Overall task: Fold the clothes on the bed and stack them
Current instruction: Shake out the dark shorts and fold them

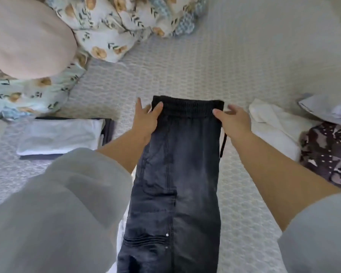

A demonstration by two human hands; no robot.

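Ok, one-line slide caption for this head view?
Both hands, left hand and right hand, at the waistband of dark jeans laid lengthwise on the bed.

Bare bedspread (234, 62) lies open beyond the trousers (181, 164); folded stack (61, 136) left, white garment (274, 123) right.

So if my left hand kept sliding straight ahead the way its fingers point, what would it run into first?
Past the trousers' waistband, the left hand would cross bare bedspread first. The floral duvet lies beyond, though depth is hard to judge.
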